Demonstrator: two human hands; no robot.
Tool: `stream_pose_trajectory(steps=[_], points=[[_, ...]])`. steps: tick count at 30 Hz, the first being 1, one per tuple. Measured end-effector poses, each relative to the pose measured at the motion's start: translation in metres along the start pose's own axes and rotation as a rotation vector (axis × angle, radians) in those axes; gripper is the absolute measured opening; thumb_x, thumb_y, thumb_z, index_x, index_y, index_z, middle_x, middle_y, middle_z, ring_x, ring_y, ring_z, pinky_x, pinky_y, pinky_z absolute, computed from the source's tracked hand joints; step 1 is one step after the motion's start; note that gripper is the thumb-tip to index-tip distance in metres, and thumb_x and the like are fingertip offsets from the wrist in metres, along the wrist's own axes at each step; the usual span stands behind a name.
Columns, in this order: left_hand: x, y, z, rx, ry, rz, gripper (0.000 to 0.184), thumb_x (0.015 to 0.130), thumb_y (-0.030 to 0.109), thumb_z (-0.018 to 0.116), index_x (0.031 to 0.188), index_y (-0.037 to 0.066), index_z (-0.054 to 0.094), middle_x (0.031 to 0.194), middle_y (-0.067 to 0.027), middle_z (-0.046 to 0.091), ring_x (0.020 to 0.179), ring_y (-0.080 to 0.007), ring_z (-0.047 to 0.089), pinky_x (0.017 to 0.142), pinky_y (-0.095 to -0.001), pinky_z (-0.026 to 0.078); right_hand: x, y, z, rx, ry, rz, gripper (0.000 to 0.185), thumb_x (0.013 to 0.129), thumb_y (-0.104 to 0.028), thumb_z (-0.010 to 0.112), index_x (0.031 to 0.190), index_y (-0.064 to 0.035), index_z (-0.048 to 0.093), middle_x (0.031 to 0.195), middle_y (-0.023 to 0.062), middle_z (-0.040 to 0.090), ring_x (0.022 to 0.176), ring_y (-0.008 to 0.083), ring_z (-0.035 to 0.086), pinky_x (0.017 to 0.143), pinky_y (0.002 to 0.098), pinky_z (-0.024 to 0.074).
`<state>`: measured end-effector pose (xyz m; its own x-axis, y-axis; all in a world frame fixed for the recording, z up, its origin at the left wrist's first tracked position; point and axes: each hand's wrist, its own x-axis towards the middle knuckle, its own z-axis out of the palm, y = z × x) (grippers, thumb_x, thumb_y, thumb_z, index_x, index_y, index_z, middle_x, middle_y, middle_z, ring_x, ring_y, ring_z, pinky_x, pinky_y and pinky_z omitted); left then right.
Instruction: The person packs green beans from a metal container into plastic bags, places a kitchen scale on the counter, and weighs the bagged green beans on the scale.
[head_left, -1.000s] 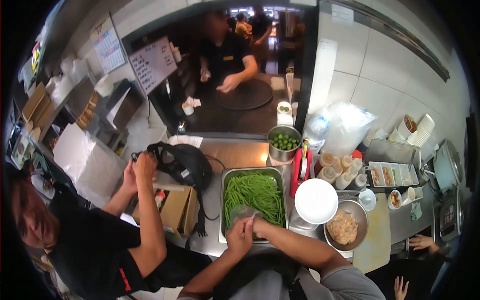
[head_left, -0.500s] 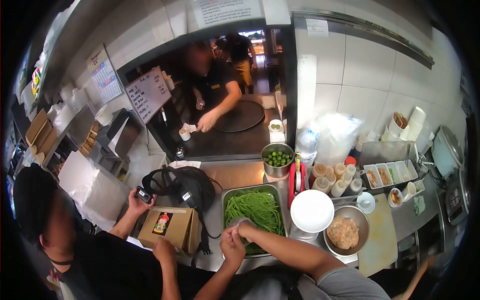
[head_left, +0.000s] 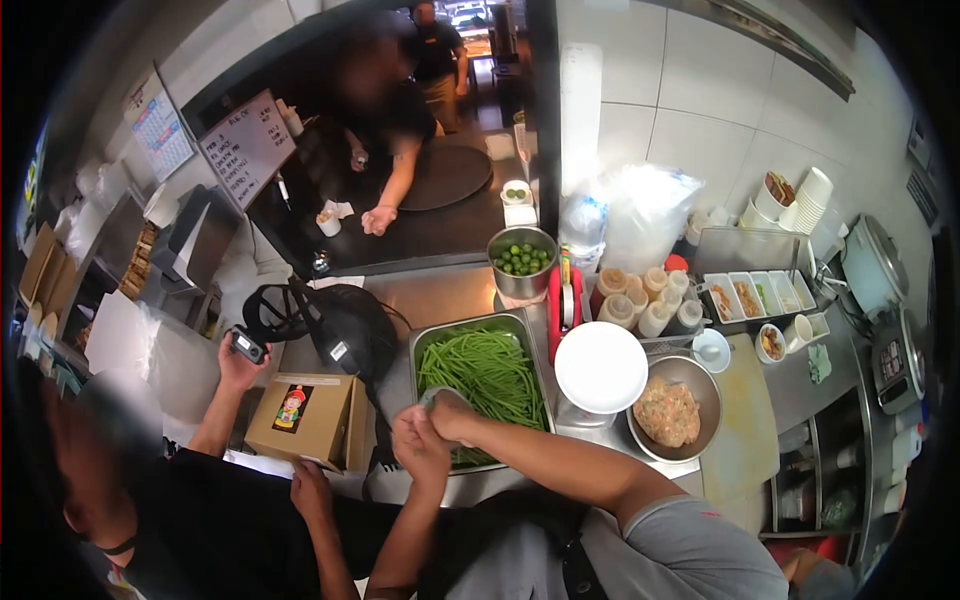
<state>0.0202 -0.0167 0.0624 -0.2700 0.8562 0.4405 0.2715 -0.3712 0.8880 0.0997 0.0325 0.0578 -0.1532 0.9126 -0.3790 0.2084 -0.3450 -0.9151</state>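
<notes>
My left hand (head_left: 420, 447) and my right hand (head_left: 452, 416) are closed and pressed together over the near left edge of a metal tray (head_left: 541, 372). A thin translucent piece, like plastic film or part of a glove, shows at the top of my right hand. What the fingers grip is hidden. Long green beans (head_left: 480, 370) fill the tray just beyond my hands.
A co-worker at left holds a small black camera (head_left: 248, 346) beside a cardboard box (head_left: 300, 420) and a black bag (head_left: 345, 330). Right of the tray are a white round lid (head_left: 601, 366), a bowl of minced mixture (head_left: 667, 412), a cutting board (head_left: 740, 420) and a pot of limes (head_left: 522, 258).
My view has shifted, so the counter sits further left and higher. My hands stay pressed together by the tray. Across the hatch, a person's hand has drawn away from the small white cup.
</notes>
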Motion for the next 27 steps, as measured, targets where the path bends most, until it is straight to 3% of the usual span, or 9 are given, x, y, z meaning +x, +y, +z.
stream_pose_trajectory(steps=[3,7,9,12,13,18,20,24,27], points=[[0.011,0.002,-0.005,0.017,0.041,-0.001,0.016,0.097,0.013,0.049,0.093,-0.001,0.053,0.077,-0.0028,0.054,0.069,-0.0079,0.049,0.063,-0.0223,0.040,-0.018,-0.004,-0.001,-0.208,0.125,-0.452,0.021,0.080,-0.015,0.056,0.085,0.0050,0.061,0.096,0.0294,0.060,0.093,0.0429,0.058,0.080,0.0429,0.0455],[0.014,0.003,-0.005,0.017,-0.002,0.006,0.016,0.096,0.013,0.050,0.096,-0.002,0.053,0.076,-0.0037,0.057,0.067,-0.0074,0.052,0.063,-0.0212,0.041,-0.004,0.014,-0.006,-0.390,0.088,-0.548,0.017,0.079,-0.014,0.056,0.083,0.0024,0.062,0.091,0.0273,0.061,0.088,0.0404,0.060,0.074,0.0434,0.0463],[0.010,0.001,-0.002,-0.005,-0.083,-0.042,0.015,0.096,0.014,0.050,0.094,-0.001,0.054,0.075,-0.0024,0.055,0.068,-0.0067,0.050,0.063,-0.0206,0.040,0.013,0.022,-0.010,-0.532,-0.204,-0.667,0.014,0.077,-0.013,0.059,0.080,-0.0004,0.063,0.084,0.0238,0.063,0.080,0.0375,0.062,0.067,0.0438,0.0462],[0.016,0.009,-0.002,0.061,-0.085,-0.067,0.016,0.096,0.015,0.051,0.092,0.000,0.054,0.074,-0.0008,0.053,0.068,-0.0066,0.049,0.062,-0.0209,0.039,0.060,0.070,0.011,-0.329,-0.202,-0.560,0.019,0.079,-0.020,0.059,0.076,-0.0019,0.064,0.079,0.0214,0.063,0.074,0.0352,0.063,0.062,0.0440,0.0458],[0.023,0.014,-0.005,0.020,-0.071,-0.050,0.017,0.096,0.016,0.052,0.091,0.000,0.055,0.074,-0.0005,0.053,0.067,-0.0068,0.048,0.061,-0.0212,0.039,0.032,0.033,-0.009,-0.496,-0.293,-0.419,0.022,0.081,-0.023,0.059,0.082,-0.0018,0.064,0.083,0.0210,0.064,0.079,0.0325,0.063,0.068,0.0411,0.0473],[0.056,0.020,-0.017,0.081,-0.057,0.049,0.017,0.095,0.016,0.052,0.093,0.000,0.056,0.076,-0.0029,0.058,0.070,-0.0066,0.054,0.063,-0.0219,0.044,-0.060,-0.059,-0.065,-0.466,-0.338,-0.453,0.026,0.081,-0.025,0.064,0.095,-0.0027,0.061,0.098,0.0164,0.064,0.095,0.0302,0.060,0.082,0.0394,0.0453],[0.069,0.031,-0.019,0.030,-0.136,-0.024,0.016,0.095,0.015,0.053,0.092,0.000,0.058,0.078,-0.0017,0.058,0.071,-0.0050,0.053,0.062,-0.0203,0.043,-0.060,-0.054,-0.079,-0.746,-0.216,-0.835,0.031,0.079,-0.028,0.067,0.098,-0.0039,0.060,0.098,0.0144,0.063,0.099,0.0302,0.057,0.088,0.0402,0.0421],[0.089,0.059,-0.014,-0.163,-0.437,-0.122,0.010,0.094,0.008,0.054,0.095,0.000,0.059,0.076,0.0029,0.058,0.068,-0.0008,0.049,0.058,-0.0168,0.038,-0.073,-0.074,-0.104,-0.919,-0.069,-0.975,0.032,0.076,-0.026,0.069,0.099,-0.0059,0.060,0.096,0.0136,0.062,0.102,0.0301,0.055,0.092,0.0408,0.0383],[0.103,0.092,-0.009,-0.186,-0.548,-0.086,0.009,0.093,0.006,0.054,0.095,-0.001,0.059,0.074,0.0046,0.056,0.065,0.0003,0.045,0.056,-0.0161,0.035,-0.092,-0.098,-0.117,-0.699,0.256,-1.166,0.030,0.073,-0.021,0.071,0.098,-0.0077,0.061,0.096,0.0114,0.062,0.104,0.0293,0.054,0.094,0.0430,0.0357]])
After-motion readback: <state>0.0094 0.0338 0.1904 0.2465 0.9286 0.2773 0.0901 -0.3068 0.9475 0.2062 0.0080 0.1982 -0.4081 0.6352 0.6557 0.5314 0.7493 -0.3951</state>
